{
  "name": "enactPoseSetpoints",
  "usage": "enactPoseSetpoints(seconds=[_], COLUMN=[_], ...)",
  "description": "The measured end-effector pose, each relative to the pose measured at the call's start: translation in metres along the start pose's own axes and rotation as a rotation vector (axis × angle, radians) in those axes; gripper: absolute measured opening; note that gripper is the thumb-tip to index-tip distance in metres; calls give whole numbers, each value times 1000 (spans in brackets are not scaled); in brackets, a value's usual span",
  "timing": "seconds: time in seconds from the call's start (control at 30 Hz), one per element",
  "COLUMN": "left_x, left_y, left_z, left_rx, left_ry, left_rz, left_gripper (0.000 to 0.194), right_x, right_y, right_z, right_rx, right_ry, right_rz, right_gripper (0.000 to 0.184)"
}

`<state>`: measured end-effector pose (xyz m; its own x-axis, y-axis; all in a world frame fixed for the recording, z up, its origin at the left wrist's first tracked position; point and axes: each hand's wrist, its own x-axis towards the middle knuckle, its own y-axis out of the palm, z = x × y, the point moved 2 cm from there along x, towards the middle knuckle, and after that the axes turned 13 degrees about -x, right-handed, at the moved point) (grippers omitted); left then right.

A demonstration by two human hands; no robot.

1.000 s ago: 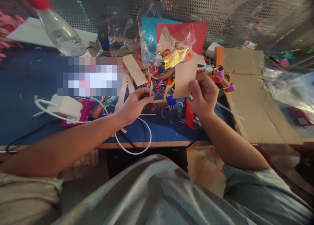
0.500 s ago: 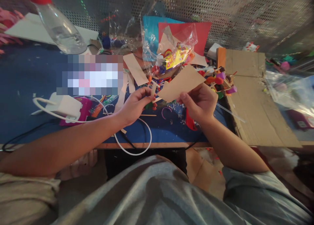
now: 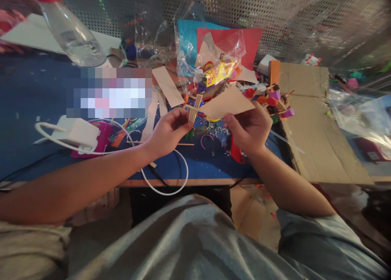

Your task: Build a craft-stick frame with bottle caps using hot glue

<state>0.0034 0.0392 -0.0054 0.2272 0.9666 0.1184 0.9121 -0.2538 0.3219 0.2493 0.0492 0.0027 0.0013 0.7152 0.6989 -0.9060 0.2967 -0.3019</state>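
Note:
Between the thumb and fingers of my left hand (image 3: 173,129) is a small bundle of wooden sticks (image 3: 194,109), with one stick lying across it. My right hand (image 3: 249,127) pinches a beige piece of card (image 3: 227,103) by its right end, thumb near the lower edge. The card's left tip comes close to the sticks; whether they touch I cannot tell. Below my left hand a thin wooden skewer (image 3: 185,144) lies on the blue table. A red object (image 3: 237,150), partly hidden by my right hand, lies beside it, and a purple ring (image 3: 207,141) is between the hands.
Beige paper strips (image 3: 167,86) and a clear bag with a yellow packet (image 3: 219,71) lie behind my hands. A white charger (image 3: 75,132) with a looping cable is at left, near a bottle (image 3: 75,40). Cardboard (image 3: 317,137) covers the right side.
My left hand has turned the wooden sticks, which now stand more upright and show more clearly. The card in my right hand has tilted flatter, its left end slightly higher.

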Motion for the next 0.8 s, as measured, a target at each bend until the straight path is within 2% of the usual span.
enactPoseSetpoints(seconds=[0.1, 0.33, 0.53, 0.8], left_x=[-2, -6, -10, -11], left_y=[1, 6, 11, 12], left_z=[-2, -7, -14, -16], left_rx=[11, 44, 65, 1], left_ry=[63, 248, 174, 157], left_rz=[26, 61, -27, 6], left_gripper=[32, 32, 28, 17], right_x=[2, 5, 6, 8], right_y=[-2, -5, -3, -4], right_z=[4, 9, 14, 22], right_rx=[-9, -21, -44, 40], right_ry=[-83, -329, -394, -428], right_rz=[-6, 129, 207, 355], right_gripper=[19, 10, 8, 10])
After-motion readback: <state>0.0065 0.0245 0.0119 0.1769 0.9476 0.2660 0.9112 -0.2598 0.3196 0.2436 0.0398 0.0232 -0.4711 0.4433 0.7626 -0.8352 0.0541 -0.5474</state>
